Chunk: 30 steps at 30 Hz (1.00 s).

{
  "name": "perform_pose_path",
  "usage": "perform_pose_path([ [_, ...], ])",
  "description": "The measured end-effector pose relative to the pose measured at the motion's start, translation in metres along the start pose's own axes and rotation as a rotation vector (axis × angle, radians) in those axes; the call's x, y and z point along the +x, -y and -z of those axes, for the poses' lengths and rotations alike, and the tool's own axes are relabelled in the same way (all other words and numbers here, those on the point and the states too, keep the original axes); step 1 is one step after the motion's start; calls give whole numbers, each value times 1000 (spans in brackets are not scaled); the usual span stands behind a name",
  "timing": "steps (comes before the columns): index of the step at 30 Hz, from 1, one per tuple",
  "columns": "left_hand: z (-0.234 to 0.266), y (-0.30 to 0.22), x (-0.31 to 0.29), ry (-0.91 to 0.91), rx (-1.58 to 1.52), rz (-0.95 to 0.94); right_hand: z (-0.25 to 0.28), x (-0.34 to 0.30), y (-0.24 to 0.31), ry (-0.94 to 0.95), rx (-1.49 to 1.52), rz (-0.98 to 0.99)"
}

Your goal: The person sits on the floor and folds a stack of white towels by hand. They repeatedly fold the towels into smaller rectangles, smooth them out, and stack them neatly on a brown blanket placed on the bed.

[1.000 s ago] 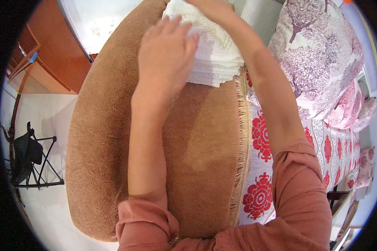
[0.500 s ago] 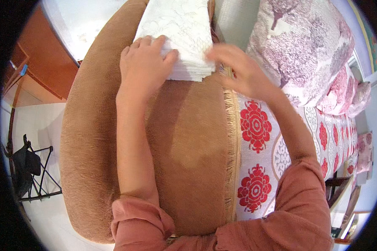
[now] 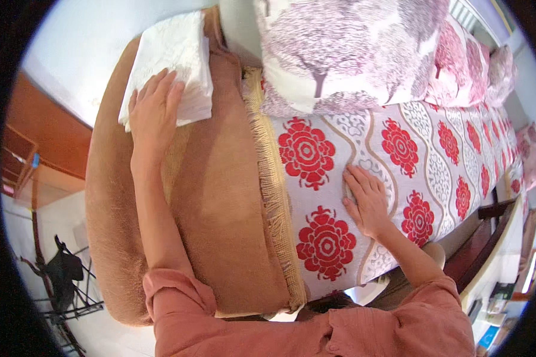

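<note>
A folded white cloth (image 3: pixel 178 50) with a faint pattern lies in several layers on the brown sofa armrest (image 3: pixel 220 196), toward its far end. My left hand (image 3: pixel 155 110) rests flat on the near part of this cloth, fingers stretched forward. Off to the right, my right hand (image 3: pixel 368 199) lies on the patterned seat cover (image 3: pixel 363 143), its fingers extended and nothing in them. Red medallions and pale scrolls decorate that grey-white cover, and a yellow fringe (image 3: pixel 271 202) edges it beside the armrest.
A large cushion (image 3: pixel 345 53) with purple tree prints leans at the back of the seat, with pinkish cushions (image 3: pixel 458 65) farther right. Brown wooden furniture (image 3: pixel 53 107) stands left of the armrest. Below it is a black folding frame (image 3: pixel 65 273) on the floor.
My right hand has left the white cloth's edge and come down onto the seat cover. My left hand stays on the cloth. The view has shifted to the right.
</note>
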State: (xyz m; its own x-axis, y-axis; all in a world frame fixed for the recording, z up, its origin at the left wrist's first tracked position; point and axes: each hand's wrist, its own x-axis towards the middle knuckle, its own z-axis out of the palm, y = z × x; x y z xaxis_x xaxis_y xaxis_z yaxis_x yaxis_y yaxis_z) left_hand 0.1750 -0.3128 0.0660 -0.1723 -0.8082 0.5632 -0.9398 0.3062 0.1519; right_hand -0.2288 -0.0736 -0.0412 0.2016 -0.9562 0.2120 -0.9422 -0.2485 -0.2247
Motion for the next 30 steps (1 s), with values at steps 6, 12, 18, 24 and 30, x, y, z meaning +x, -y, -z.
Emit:
perform_pose_path([
  [6,27,14,130,-133,-57,-140,-4,5,-4,-40,93,9],
  [12,-71,41,255,-134,111,-316,0,5,-9,38,128,-31],
  [18,-227,148,203,260,385,6,-5,2,-21,90,130,-46],
  [24,-157,148,191,332,212,15,-5,6,-17,53,197,-3],
  [30,-36,94,75,264,275,-125,-6,7,-8,-62,236,34],
])
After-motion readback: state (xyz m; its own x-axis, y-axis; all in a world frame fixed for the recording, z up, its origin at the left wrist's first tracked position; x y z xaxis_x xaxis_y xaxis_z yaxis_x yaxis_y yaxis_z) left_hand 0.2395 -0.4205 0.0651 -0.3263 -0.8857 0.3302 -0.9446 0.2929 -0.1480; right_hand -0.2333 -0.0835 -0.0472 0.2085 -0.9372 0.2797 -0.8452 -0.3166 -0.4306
